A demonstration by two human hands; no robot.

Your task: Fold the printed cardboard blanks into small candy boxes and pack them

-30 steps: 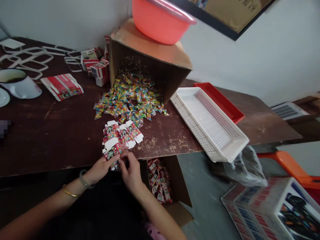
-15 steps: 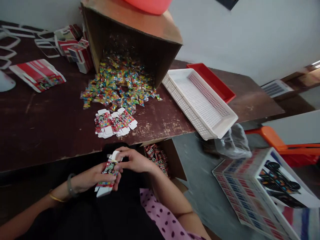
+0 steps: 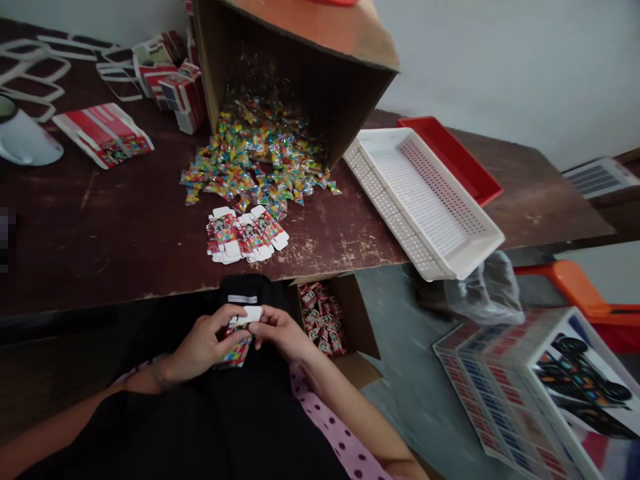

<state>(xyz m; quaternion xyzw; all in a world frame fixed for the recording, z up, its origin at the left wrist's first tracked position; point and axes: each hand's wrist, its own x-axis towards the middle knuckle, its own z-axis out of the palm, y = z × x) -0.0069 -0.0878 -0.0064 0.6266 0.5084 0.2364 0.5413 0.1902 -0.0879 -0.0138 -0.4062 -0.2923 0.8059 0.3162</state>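
Over the lap, my left hand [image 3: 203, 343] is closed around a small red printed carton [image 3: 237, 352], its fingers near the top end. My right hand [image 3: 283, 331] pinches the carton's white flap [image 3: 249, 315] from the other side. On the table in front lie flat red printed cartons [image 3: 245, 235] with white flaps, overlapping one another. Behind them, small clear packets of colourful candy [image 3: 260, 163] spill out of a cardboard box [image 3: 313, 40] that lies on its side.
White plastic basket [image 3: 425, 200] and red tray [image 3: 457, 160] stand right on the table [image 3: 125, 247]. An open carton of small red boxes [image 3: 323, 320] is below the edge. At left are a white mug [image 3: 30, 137] and a larger red box [image 3: 105, 133].
The view has shifted, so the table things appear further right. My left hand has moved up the small carton toward its top, and my right hand now pinches the flap from the side.
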